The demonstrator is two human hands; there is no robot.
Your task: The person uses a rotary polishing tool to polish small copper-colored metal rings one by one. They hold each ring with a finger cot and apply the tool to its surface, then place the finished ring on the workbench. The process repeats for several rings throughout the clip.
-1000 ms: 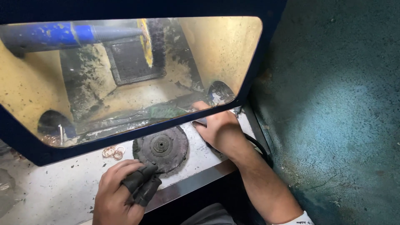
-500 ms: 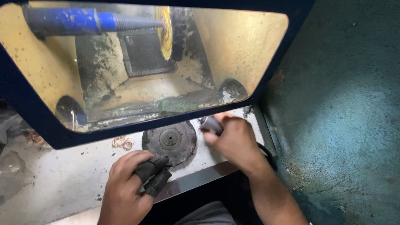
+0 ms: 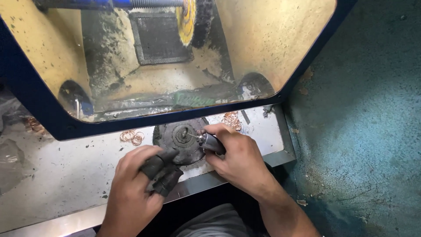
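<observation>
right hand [image 3: 239,160], metal handpiece [image 3: 211,142], round gritty disc [image 3: 180,140]

Even daylight, warm glow inside the yellow hood, soft shadows, sharp focus

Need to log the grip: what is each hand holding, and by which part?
Right hand holds a small rotary handpiece around its body. Left hand, in dark finger guards, holds nothing visible.
</observation>
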